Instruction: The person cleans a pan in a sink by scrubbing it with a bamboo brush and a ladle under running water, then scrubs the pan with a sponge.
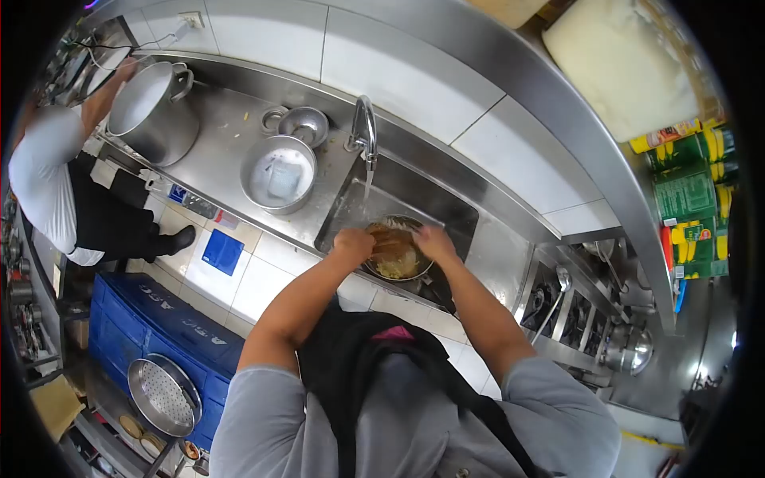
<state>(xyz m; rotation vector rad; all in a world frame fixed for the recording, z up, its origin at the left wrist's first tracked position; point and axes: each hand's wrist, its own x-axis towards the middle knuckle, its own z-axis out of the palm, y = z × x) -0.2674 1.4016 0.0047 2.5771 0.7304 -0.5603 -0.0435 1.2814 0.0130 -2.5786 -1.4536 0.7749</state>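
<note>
A round metal pan (397, 278) with yellowish, wet-looking contents sits in the sink (470, 225), below the tap (366, 131), from which a thin stream of water runs. My left hand (355, 242) is closed at the pan's left side; brown, blurred matter lies by its fingers, and what they hold is hidden. On the opposite side, my right hand (434, 242) closes on the pan's rim, its fingertips partly smeared by motion.
Left of the sink, a soapy metal bowl (249, 185), smaller bowls (313, 119) and a large pot (163, 131) stand on the steel counter. Another person (52, 167) is at far left. A stove (558, 307) lies right; an overhead shelf (590, 143) holds packages. A blue chest (119, 319) stands behind left.
</note>
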